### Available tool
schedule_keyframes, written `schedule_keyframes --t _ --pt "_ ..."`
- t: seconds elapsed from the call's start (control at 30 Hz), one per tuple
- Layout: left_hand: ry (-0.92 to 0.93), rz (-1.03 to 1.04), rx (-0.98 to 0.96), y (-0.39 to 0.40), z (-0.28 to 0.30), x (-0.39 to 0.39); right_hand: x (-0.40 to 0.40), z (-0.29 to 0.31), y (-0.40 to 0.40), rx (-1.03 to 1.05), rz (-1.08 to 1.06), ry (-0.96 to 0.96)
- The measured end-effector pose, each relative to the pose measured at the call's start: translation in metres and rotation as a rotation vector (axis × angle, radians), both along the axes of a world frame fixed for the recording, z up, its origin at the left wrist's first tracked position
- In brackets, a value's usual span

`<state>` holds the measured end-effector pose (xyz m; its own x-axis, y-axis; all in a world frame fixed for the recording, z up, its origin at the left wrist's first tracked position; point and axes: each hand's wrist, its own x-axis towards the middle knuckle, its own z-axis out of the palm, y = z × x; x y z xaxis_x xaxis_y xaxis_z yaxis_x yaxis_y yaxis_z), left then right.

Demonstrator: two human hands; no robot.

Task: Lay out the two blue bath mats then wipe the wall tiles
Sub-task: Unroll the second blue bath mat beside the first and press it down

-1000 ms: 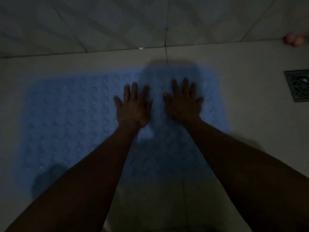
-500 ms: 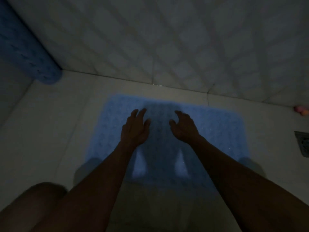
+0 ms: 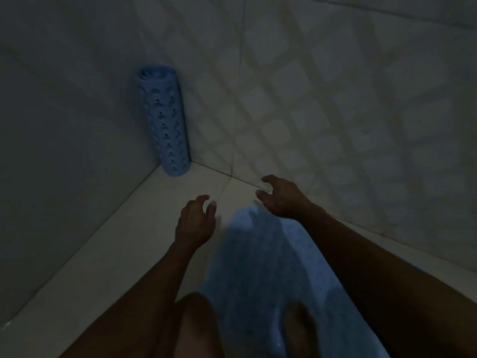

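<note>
One blue bath mat lies flat on the pale floor, partly hidden under my arms and knees. A second blue mat, rolled into a tube with holes in it, stands upright in the corner where two walls meet. My left hand hovers above the bare floor just left of the flat mat, fingers loosely curled and empty. My right hand hangs over the flat mat's far corner, near the foot of the wall tiles, fingers spread and holding nothing.
The room is dim. Patterned wall tiles rise at the back and right, a plain wall at the left. Pale floor runs between the left wall and the flat mat. My knees show at the bottom.
Both hands have lifted off the flat mat and moved up and left. The view has swung left, bringing the rolled mat in the corner fully into sight.
</note>
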<state>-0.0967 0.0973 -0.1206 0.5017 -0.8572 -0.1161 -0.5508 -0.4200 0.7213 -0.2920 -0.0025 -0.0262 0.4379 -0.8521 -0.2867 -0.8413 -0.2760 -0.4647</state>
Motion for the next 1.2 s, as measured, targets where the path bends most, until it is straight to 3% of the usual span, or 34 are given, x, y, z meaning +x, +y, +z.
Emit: schedule_keyframes --t 0.13,0.3,0.7,0.83,1.0,1.2 --pt "0.006 0.083 -0.022 0.000 0.012 0.034 0.046 0.043 -0.038 -0.012 0.160 0.097" --pt "-0.024 0.204 -0.101 -0.032 0.044 0.081 0.114 0.052 -0.087 -0.037 0.229 0.042" --pt "0.013 0.388 -0.240 -0.130 0.065 0.172 0.255 -0.009 -0.132 0.034 0.049 -0.616" --pt "0.062 0.383 -0.282 -0.161 0.059 0.188 0.285 -0.021 -0.150 0.052 0.021 -0.717" --pt "0.129 0.247 -0.471 -0.189 0.059 0.201 0.310 -0.029 -0.168 0.042 0.051 -0.822" --pt "0.386 0.255 -0.413 -0.197 0.058 0.205 0.308 -0.038 -0.170 0.137 -0.021 -0.889"
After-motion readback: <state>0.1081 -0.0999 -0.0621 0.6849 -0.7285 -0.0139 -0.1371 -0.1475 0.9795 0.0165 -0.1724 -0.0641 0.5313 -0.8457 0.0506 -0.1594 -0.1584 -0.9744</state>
